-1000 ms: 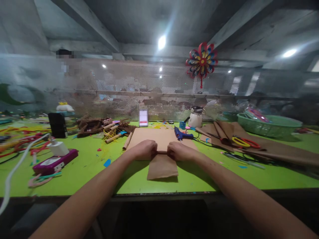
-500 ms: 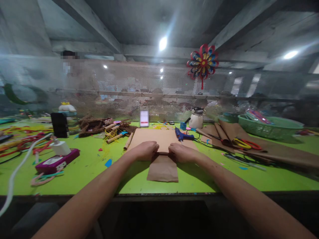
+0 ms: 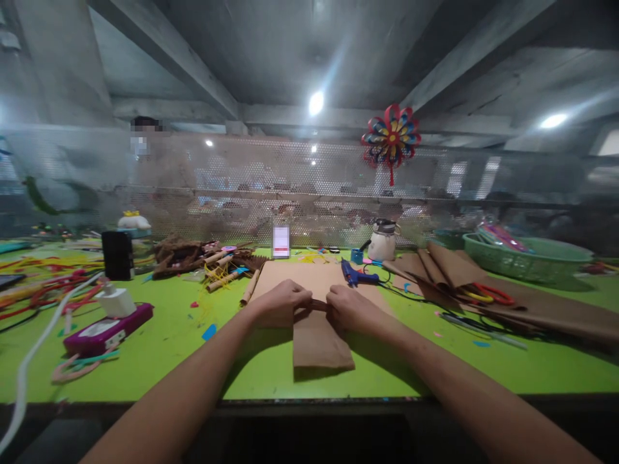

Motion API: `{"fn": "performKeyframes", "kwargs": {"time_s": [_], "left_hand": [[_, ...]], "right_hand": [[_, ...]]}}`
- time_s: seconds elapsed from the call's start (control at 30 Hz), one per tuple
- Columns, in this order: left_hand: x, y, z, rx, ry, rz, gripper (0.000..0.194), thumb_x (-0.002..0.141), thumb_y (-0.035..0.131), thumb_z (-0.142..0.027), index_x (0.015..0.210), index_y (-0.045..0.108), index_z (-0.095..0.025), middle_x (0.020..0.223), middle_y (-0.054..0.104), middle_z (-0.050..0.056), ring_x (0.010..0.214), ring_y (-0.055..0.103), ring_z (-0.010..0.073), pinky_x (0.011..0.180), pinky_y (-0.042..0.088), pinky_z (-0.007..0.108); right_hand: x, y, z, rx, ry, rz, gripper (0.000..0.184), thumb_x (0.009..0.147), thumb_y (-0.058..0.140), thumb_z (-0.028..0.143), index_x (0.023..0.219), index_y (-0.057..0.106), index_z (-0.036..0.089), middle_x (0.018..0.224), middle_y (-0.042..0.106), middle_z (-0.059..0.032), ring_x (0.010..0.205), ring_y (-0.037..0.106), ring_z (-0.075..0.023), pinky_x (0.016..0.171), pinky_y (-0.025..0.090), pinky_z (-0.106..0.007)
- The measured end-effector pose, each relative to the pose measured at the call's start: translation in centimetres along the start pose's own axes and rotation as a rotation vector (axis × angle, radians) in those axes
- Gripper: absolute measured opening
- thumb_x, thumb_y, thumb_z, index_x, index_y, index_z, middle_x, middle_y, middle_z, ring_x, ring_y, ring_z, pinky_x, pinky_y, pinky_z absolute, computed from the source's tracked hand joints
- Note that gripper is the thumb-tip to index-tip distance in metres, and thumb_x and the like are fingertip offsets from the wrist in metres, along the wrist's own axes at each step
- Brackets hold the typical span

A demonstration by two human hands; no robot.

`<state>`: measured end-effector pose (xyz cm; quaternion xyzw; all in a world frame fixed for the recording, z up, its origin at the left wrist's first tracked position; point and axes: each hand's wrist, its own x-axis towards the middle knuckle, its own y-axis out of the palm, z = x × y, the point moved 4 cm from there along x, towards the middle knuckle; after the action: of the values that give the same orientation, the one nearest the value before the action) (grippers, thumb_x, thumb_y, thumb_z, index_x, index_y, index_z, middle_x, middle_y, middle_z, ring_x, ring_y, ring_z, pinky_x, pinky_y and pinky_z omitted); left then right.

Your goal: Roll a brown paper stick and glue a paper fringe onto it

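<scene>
Both my hands meet at the middle of the green table (image 3: 159, 348). My left hand (image 3: 283, 301) and my right hand (image 3: 349, 308) are closed, each pinching an end of the folded top edge of a narrow brown paper strip (image 3: 322, 341). The strip hangs toward me over a larger brown paper sheet (image 3: 309, 274) lying flat under my hands. The fold between my fingertips looks like a thin dark pleated band.
A blue glue gun (image 3: 355, 274) lies just beyond my right hand. Brown paper rolls and red-yellow scissors (image 3: 486, 293) sit at right beside a green basket (image 3: 527, 258). Rolled paper sticks (image 3: 217, 264), a phone (image 3: 281, 240), a purple box (image 3: 104, 328) and cables fill the left.
My hands have drawn slightly closer together on the fold and the strip has skewed a little to the right. The view has tilted slightly downward.
</scene>
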<state>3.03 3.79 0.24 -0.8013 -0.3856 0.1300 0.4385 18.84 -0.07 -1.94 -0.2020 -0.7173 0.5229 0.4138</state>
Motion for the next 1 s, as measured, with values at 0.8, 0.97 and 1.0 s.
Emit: {"fn": "performKeyframes", "kwargs": {"time_s": [0.8,0.97,1.0], "left_hand": [[-0.2,1.1,0.9,-0.419,-0.109,0.206,0.037,0.065,0.066,-0.043,0.083,0.067,-0.012,0.071,0.06,0.002,0.064,0.047,0.0114,0.064,0.036,0.024],[-0.5,1.7,-1.1,-0.36,0.022,0.242,0.035,0.072,0.059,-0.044,0.081,0.064,-0.011,0.067,0.054,-0.001,0.06,0.042,0.0095,0.059,0.034,0.022],[-0.5,1.7,-1.2,-0.334,0.026,0.229,0.035,0.073,0.058,-0.045,0.08,0.064,-0.011,0.066,0.053,-0.001,0.06,0.041,0.0092,0.057,0.033,0.021]], "right_hand": [[0.0,-2.4,0.5,0.335,-0.022,-0.264,0.021,0.079,0.056,0.025,0.097,0.06,0.015,0.097,0.053,-0.0094,0.094,0.046,-0.0189,0.079,0.039,-0.03],[0.1,-1.8,0.2,0.453,-0.003,0.011,0.033,0.09,0.036,0.031,0.084,0.063,0.014,0.078,0.06,-0.0056,0.072,0.051,-0.0137,0.067,0.037,-0.024],[0.1,-1.6,0.2,0.46,0.008,0.073,0.037,0.091,0.033,0.031,0.08,0.063,0.013,0.072,0.06,-0.0046,0.065,0.05,-0.0125,0.062,0.036,-0.023]]}}
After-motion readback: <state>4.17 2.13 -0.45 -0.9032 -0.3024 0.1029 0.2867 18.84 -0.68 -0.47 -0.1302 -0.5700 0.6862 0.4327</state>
